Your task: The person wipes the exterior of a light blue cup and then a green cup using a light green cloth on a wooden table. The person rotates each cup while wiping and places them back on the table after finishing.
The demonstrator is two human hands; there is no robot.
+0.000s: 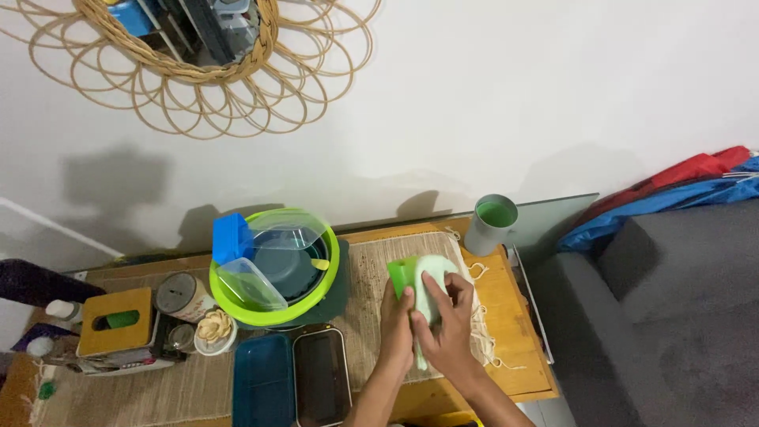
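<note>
My left hand and my right hand meet over a woven mat on a wooden table. Together they hold a pale green rounded container with a bright green piece on its left side. The left hand grips it from the left below the bright green part. The right hand's fingers lie across its front. I cannot tell whether the bright green part is a lid or a separate item.
A lime green bowl holds a dark bowl, clear lids and a blue box. A grey cup stands at the back right. Two rectangular trays, a tissue box, jars and a grey sofa surround the spot.
</note>
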